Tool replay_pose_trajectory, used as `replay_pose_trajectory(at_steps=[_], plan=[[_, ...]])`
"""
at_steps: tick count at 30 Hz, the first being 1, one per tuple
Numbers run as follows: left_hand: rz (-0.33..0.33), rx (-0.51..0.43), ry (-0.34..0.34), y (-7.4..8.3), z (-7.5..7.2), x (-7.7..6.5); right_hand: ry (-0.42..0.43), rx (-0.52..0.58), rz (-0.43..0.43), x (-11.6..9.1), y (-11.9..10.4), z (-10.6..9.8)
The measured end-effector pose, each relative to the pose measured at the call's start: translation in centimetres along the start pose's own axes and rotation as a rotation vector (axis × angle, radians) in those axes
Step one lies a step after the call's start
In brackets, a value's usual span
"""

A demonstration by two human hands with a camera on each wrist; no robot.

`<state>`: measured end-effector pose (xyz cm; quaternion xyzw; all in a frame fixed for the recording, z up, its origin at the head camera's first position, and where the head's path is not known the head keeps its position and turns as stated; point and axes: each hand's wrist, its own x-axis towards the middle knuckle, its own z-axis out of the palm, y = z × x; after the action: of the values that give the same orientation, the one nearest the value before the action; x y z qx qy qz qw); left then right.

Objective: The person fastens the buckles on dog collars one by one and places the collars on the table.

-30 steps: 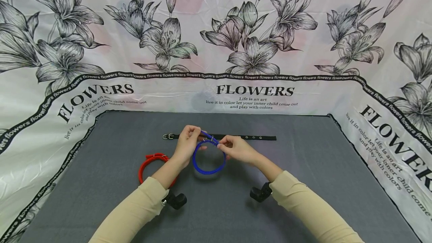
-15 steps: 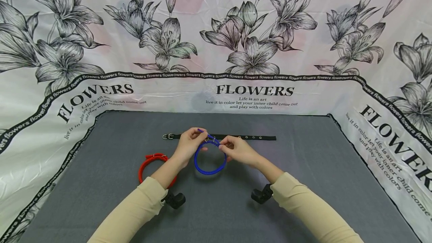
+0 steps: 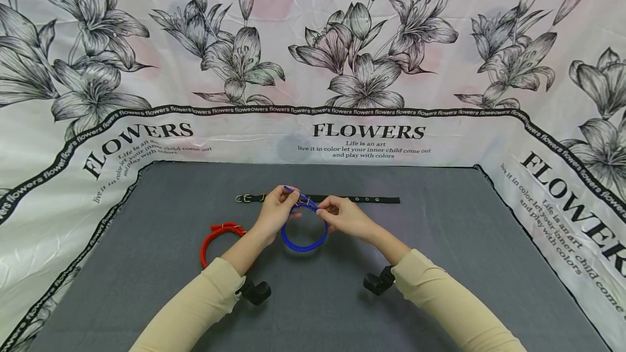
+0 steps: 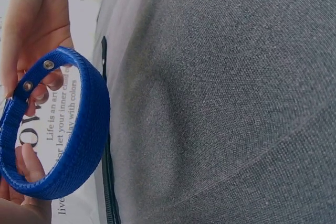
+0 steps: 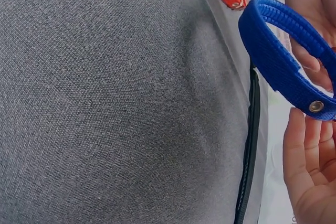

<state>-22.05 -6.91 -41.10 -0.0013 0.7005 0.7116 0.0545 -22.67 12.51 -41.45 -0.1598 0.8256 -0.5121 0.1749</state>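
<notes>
A blue collar (image 3: 304, 249), buckled into a loop with metal eyelets, hangs between both hands above the grey tabletop. My left hand (image 3: 274, 212) pinches its strap near the tail end, which sticks up past the fingertips. My right hand (image 3: 346, 215) pinches the loop's right side, close to the metal buckle. The left wrist view shows the collar (image 4: 89, 114) side-on, with two eyelets in its strap. In the right wrist view one eyelet shows on the collar (image 5: 268, 51), just above the right hand's fingertips (image 5: 296, 124). Fingers partly hide the buckle.
A red collar (image 3: 207, 243), curled into a loop, lies on the table (image 3: 440, 216) partly under the left forearm. Behind the hands a black collar (image 3: 376, 200) lies stretched out flat, its buckle to the left. A flower-printed cloth (image 3: 254, 134) stands along the back.
The left hand has shifted slightly down and right along the strap, and more of the blue tail shows above its fingers. The right hand stays almost still.
</notes>
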Motion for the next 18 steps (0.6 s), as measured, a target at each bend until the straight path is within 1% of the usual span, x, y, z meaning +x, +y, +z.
replay_pose_trajectory(at_steps=[5,10,13,18], plan=[[-0.014,-0.028,0.031,0.19,0.13,0.01,-0.009,0.023,-0.009,-0.16,-0.03,-0.09],[-0.033,-0.024,0.049,0.23,0.19,0.09,-0.011,0.023,-0.003,-0.30,-0.06,-0.15],[-0.035,-0.042,0.059,0.27,0.22,0.09,-0.022,0.034,0.002,-0.44,-0.05,-0.22],[-0.044,-0.053,0.060,0.54,0.08,-0.02,-0.049,0.057,-0.012,-0.57,0.14,-0.36]])
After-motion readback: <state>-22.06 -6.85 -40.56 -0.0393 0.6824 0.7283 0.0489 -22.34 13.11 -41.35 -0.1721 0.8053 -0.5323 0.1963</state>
